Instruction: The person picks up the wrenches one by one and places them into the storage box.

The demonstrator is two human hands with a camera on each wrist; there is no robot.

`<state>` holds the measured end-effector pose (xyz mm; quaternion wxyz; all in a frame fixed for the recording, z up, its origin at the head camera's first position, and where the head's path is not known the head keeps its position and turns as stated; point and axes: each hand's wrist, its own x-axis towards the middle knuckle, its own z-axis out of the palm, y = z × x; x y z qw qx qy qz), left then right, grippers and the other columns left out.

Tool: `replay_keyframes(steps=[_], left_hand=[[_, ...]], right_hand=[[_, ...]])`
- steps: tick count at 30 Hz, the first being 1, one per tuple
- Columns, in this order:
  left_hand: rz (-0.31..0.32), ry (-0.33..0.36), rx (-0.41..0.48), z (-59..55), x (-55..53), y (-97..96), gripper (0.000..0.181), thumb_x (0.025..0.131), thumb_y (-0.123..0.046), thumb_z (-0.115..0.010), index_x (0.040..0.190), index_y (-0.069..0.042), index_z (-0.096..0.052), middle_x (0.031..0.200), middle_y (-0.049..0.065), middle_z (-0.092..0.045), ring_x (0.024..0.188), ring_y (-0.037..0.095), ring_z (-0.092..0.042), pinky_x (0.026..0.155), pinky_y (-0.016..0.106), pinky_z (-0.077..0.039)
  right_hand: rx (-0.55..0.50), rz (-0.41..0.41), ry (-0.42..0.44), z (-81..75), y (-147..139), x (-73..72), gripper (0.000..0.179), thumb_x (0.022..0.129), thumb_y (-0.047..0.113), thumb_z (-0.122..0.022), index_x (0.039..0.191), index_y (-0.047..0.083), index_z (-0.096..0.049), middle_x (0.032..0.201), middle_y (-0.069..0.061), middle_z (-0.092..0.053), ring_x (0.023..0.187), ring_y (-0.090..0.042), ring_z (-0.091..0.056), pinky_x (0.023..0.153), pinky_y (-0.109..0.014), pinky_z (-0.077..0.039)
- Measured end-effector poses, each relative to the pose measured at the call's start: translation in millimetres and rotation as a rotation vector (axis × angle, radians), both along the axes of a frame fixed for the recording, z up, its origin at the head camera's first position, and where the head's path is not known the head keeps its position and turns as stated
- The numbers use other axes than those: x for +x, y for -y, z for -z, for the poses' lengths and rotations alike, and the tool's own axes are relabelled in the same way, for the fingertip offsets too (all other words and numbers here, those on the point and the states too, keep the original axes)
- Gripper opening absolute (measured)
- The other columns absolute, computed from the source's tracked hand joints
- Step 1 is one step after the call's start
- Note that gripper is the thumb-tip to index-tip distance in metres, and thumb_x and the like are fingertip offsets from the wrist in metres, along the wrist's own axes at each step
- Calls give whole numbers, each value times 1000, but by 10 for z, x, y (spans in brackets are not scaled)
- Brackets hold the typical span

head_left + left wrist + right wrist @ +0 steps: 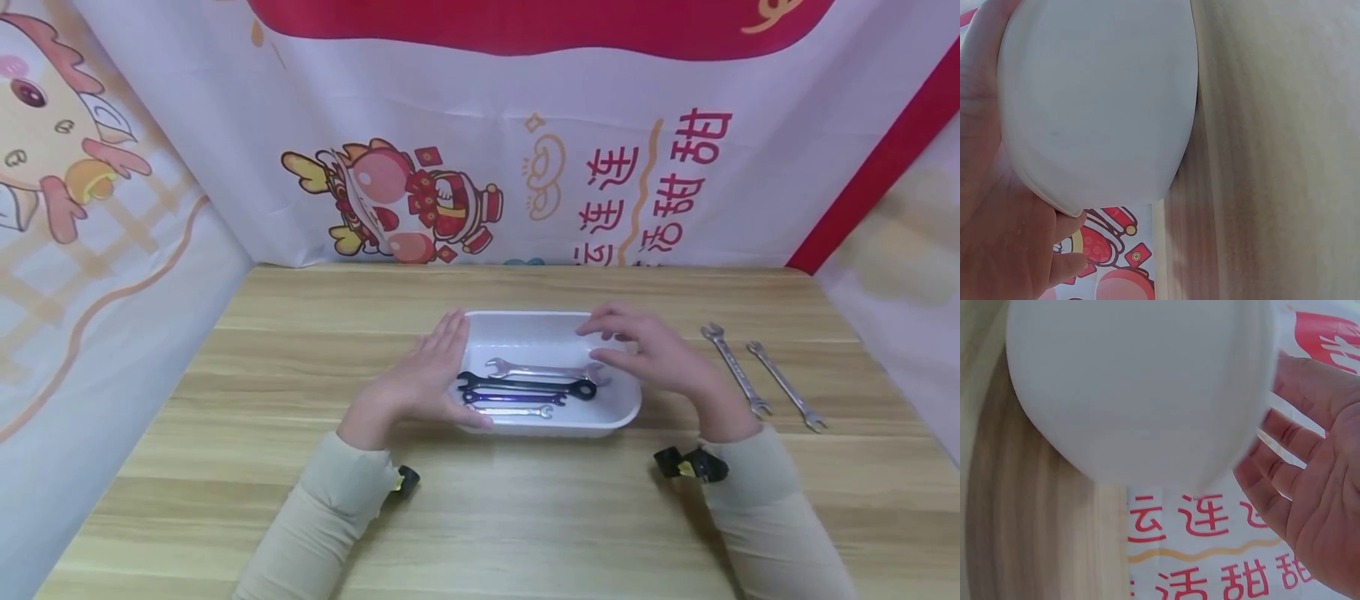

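Note:
A white plastic tray (555,429) holds several wrenches. Among them are a silver open-end wrench (543,370), a black wrench (525,385) with a ring end, a slim purple wrench (517,399) and a small silver wrench (517,411). My left hand (423,375) lies along the tray's left end, touching the rim, its fingers straight and the thumb at the front corner. Over the right end hovers my right hand (652,354), fingers loosely bent with nothing between them. In the right wrist view, the right palm and spread fingers (1272,462) show beside the tray's outer wall (1129,394).
Two silver wrenches lie on the wooden table right of the tray: a thicker one (737,371) and a slimmer one (786,386). Printed cloth (450,92) hangs behind the table and along its sides. A black wrist camera (692,464) sits at the right sleeve.

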<state>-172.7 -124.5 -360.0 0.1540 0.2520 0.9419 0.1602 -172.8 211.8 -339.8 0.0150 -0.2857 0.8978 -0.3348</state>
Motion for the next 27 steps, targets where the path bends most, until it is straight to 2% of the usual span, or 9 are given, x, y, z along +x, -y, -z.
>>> replay_keyframes(steps=[3,6,12,14,17,19,21,23,27], left_hand=[[-5,3,-3,-13,-1,7,147,59,-89,-65,159,-13,11,166,0,21,155,20,15,125,48,-4],[-4,4,-6,-29,-11,11,146,60,-89,-65,159,-14,12,166,-1,21,155,20,15,125,48,-3],[-2,2,-3,-40,-26,20,146,60,-88,-66,160,-12,9,166,-1,20,155,19,16,126,48,-4],[-2,1,-2,-35,-26,24,147,60,-88,-66,160,-12,10,166,-1,20,155,19,16,126,48,-4],[-3,-1,1,-22,-23,18,147,59,-88,-66,160,-13,10,167,-1,20,155,19,15,126,47,-5],[-1,0,6,-14,-19,9,147,59,-88,-66,160,-13,10,167,-1,19,155,19,15,126,47,-5],[1,6,11,-6,-14,0,147,59,-87,-67,160,-13,10,167,-1,19,155,19,15,126,46,-5],[3,9,12,2,-8,-5,147,60,-87,-67,160,-12,10,167,-1,20,155,19,15,126,46,-5],[-5,15,14,6,1,-6,146,61,-85,-69,159,-13,10,166,-1,20,155,19,15,126,46,-5]], right_hand=[[2,13,-22,-29,-49,-10,27,94,18,-69,121,16,-70,122,-6,-64,105,-25,-62,86,-41,-56],[5,29,-48,-52,-104,-25,26,95,19,-68,121,16,-70,121,-6,-65,103,-22,-61,83,-35,-56],[-26,57,-43,-103,-212,-39,27,97,20,-65,123,14,-67,124,-7,-64,107,-25,-59,92,-51,-55],[-34,68,-39,-120,-253,-35,29,97,20,-65,125,13,-66,126,-7,-63,107,-23,-58,95,-51,-55],[-30,96,-52,-145,-345,-12,31,97,18,-65,128,13,-65,128,-7,-62,104,-14,-55,94,-32,-55],[-29,125,-56,-156,-421,5,33,97,18,-65,130,14,-65,126,-6,-62,101,-7,-53,91,-16,-51],[-39,147,-65,-157,-503,19,34,96,16,-66,130,13,-65,124,-6,-63,98,-4,-51,86,-6,-46],[-57,164,-83,-153,-575,22,34,95,13,-67,129,11,-65,121,-4,-63,96,-2,-51,84,-3,-44],[-97,236,-106,-158,-706,26,33,93,8,-68,125,9,-68,112,16,-62,93,-3,-51,81,-2,-45]])
